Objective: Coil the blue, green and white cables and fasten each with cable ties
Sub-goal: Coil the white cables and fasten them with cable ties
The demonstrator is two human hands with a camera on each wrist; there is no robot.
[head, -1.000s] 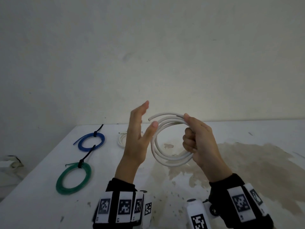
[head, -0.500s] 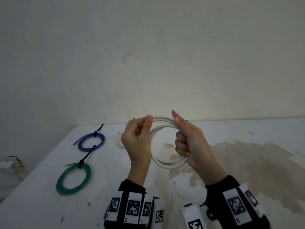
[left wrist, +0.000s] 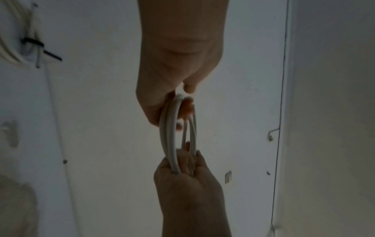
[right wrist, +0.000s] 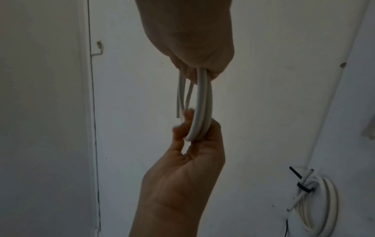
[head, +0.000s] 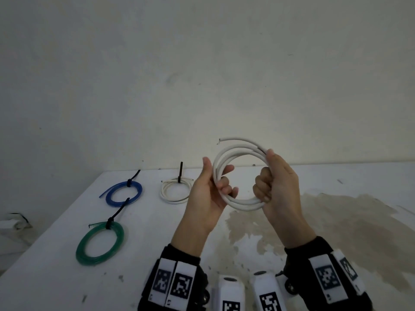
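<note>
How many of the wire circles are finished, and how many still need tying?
Three look done: the blue coil, green coil and a white coil lie on the table, each with a black tie. Another white coil is held by the left hand and right hand, with no tie visible. It still needs fastening.

both hands point(head: 208, 194) point(head: 278, 187) hold the white coil point(head: 238, 176) up off the table point(head: 280, 248). under the grip the stained tabletop lies bare. left of the grip, the tied white coil point(head: 174, 191), blue coil point(head: 124, 194) and green coil point(head: 100, 243) crowd the table. the wall point(head: 202, 75) stands behind it.
</note>
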